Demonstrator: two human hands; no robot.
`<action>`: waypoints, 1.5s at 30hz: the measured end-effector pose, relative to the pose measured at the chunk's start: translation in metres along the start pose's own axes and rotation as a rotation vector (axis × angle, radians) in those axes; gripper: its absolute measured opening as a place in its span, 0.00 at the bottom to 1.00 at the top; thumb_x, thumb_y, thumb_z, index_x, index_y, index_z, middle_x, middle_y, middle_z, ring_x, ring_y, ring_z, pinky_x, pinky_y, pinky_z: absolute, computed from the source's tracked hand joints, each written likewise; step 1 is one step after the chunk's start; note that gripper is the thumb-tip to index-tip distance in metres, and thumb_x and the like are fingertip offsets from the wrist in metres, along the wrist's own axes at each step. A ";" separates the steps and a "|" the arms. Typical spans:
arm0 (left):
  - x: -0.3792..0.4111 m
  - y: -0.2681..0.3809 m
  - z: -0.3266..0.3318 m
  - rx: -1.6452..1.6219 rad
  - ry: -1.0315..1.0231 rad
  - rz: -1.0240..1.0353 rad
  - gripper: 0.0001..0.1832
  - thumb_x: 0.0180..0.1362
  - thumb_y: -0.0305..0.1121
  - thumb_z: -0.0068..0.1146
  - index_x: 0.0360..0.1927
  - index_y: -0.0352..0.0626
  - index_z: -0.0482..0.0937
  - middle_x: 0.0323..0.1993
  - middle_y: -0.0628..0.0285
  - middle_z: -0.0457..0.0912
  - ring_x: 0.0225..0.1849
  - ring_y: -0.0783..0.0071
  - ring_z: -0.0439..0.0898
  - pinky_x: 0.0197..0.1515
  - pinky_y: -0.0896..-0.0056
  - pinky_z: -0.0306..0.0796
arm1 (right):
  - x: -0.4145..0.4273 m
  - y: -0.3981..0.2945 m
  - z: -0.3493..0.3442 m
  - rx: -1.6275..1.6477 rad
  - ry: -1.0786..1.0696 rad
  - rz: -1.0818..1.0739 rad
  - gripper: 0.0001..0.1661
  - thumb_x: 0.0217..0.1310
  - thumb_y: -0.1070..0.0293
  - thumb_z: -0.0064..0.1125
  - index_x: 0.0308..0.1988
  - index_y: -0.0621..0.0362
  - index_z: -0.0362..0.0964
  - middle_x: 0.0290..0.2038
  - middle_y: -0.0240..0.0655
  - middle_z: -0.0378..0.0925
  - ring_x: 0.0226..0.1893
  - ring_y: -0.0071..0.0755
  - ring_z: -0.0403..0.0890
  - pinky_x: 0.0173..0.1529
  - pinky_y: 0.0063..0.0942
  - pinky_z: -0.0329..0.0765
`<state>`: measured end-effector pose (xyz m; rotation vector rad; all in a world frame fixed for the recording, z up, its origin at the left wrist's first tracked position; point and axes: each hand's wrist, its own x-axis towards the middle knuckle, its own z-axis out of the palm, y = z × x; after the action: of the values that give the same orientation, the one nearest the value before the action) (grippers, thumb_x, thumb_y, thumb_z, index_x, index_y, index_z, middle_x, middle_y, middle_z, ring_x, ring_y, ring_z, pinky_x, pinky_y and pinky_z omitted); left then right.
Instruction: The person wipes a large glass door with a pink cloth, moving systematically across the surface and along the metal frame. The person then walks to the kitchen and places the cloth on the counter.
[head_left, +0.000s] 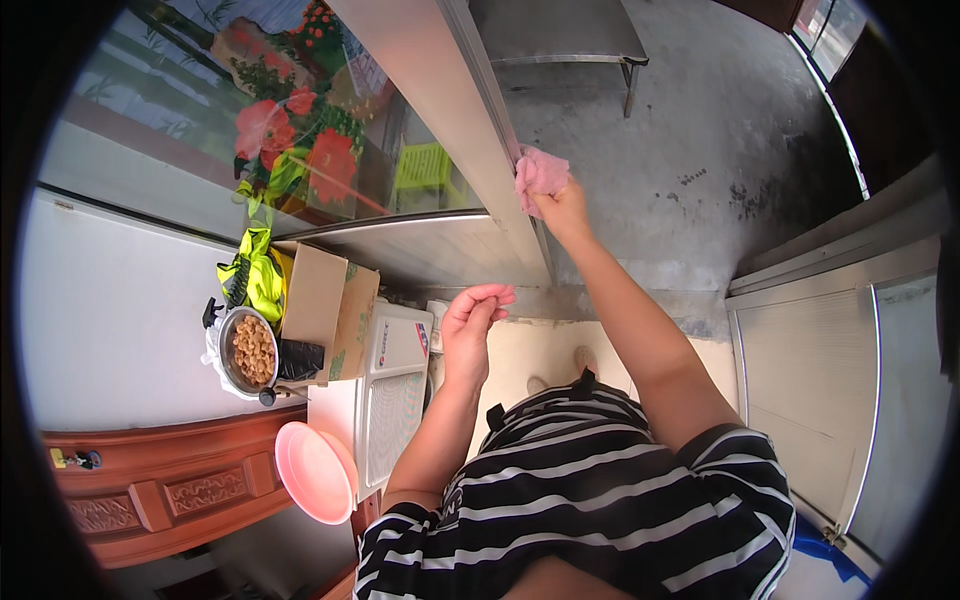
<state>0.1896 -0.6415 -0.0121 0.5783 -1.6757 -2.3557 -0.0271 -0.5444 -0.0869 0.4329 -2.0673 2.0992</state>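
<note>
My right hand (561, 208) grips a crumpled pink cloth (541, 178), which touches the edge of the metal door frame (504, 161). Lower and to the left, my left hand (474, 311) is raised with its fingers curled and close together; I see nothing in it. The door's glass pane (300, 135) carries reflections over a picture of red flowers. Both forearms reach forward from a black-and-white striped shirt (570, 487).
At left stand an outdoor air-conditioner unit (394, 397), a pink basin (315, 472), cardboard boxes (319, 300) and a metal bowl (274, 352) of brown food pieces. A metal table (562, 30) stands beyond the doorway; another door panel (806, 390) is at right.
</note>
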 end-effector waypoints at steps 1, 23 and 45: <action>-0.001 -0.001 0.003 0.004 -0.027 -0.004 0.10 0.67 0.23 0.47 0.45 0.37 0.81 0.46 0.56 0.85 0.46 0.72 0.83 0.47 0.75 0.74 | -0.003 0.013 -0.004 -0.045 -0.026 -0.019 0.16 0.55 0.69 0.68 0.43 0.64 0.79 0.43 0.39 0.83 0.41 0.31 0.83 0.45 0.30 0.78; -0.022 -0.016 0.013 0.048 0.089 -0.123 0.10 0.66 0.21 0.46 0.43 0.36 0.80 0.44 0.54 0.85 0.45 0.69 0.83 0.46 0.73 0.74 | -0.060 0.095 0.000 -0.243 0.168 0.316 0.21 0.52 0.69 0.62 0.48 0.63 0.75 0.44 0.50 0.77 0.46 0.56 0.78 0.51 0.37 0.76; -0.015 -0.028 0.029 0.125 0.069 -0.193 0.11 0.67 0.23 0.45 0.45 0.38 0.81 0.46 0.57 0.85 0.47 0.72 0.83 0.48 0.75 0.73 | -0.064 0.123 0.000 0.012 0.191 0.300 0.24 0.53 0.66 0.71 0.49 0.62 0.74 0.43 0.38 0.83 0.44 0.31 0.82 0.49 0.29 0.77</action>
<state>0.1932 -0.6015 -0.0275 0.8703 -1.8206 -2.3378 -0.0054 -0.5425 -0.2234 -0.0820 -2.1150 2.2105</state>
